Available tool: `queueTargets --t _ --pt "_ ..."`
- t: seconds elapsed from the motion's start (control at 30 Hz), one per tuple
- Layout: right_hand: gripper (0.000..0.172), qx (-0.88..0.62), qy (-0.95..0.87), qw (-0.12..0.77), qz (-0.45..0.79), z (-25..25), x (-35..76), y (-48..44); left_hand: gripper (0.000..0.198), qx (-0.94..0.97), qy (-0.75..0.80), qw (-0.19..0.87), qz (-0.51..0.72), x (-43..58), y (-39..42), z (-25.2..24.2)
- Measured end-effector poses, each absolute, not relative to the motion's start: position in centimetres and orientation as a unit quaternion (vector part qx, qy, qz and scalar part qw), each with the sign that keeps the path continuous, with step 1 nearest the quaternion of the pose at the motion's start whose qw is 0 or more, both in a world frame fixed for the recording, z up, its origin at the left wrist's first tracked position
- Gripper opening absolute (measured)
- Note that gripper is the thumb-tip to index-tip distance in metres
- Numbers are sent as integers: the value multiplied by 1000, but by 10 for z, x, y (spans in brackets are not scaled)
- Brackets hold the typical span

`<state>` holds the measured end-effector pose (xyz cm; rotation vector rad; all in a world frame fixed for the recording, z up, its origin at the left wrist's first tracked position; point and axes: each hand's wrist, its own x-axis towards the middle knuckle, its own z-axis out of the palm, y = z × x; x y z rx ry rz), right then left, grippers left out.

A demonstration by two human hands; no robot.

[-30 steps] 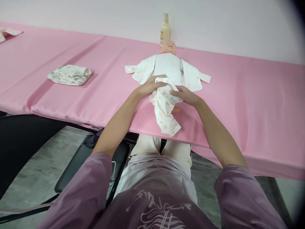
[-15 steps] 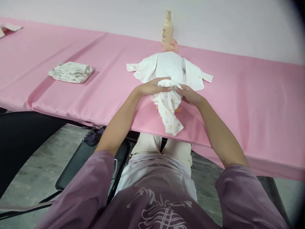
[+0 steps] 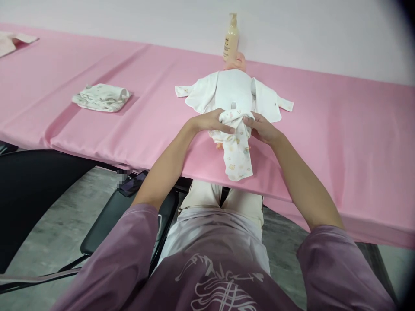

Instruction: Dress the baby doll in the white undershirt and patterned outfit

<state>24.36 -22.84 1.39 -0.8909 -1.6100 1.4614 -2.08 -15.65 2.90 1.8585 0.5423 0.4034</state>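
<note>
A baby doll [image 3: 238, 61] lies on its back, head toward the wall, with a white baby shirt [image 3: 202, 90] spread open under and around it. My left hand [image 3: 212, 121] and my right hand [image 3: 261, 127] are closed on a pair of white printed baby pants [image 3: 238, 151], bunched at the top. One leg of the pants hangs down toward the table's front edge. A doll's foot [image 3: 219, 146] shows below my left hand; the rest of the doll's legs are hidden behind cloth and hands.
A cream pump bottle [image 3: 231, 42] stands by the wall behind the doll's head. Folded white cloth [image 3: 102, 98] lies to the left on the pink-covered table [image 3: 155, 108]. Another pale cloth [image 3: 14, 42] is at far left. Below are a black chair [image 3: 106, 229] and a phone [image 3: 132, 183].
The hanging pants leg has swung straighter and flattened out. My hands have shifted slightly on the bunched cloth, the left fingers now lower. The whole view has moved a little.
</note>
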Motion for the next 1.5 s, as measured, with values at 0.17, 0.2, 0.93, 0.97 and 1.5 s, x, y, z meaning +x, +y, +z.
queueTargets --t 0.17,0.2,0.93,0.97,1.5 --pt "84 -356 -633 360 585 14 249 -226 71 773 240 553 195 -21 -160 32" --pt "82 -354 -639 346 588 15 252 -225 70 769 248 550 212 -20 -162 32" --pt "74 -375 -627 312 607 9 261 -219 81 773 249 539 224 -19 -166 35" --pt "74 -375 -632 303 607 9 262 -219 81 775 248 536 226 -18 -167 35" --pt "84 -362 -612 337 618 10 255 -222 83 759 221 573 218 -21 -157 28"
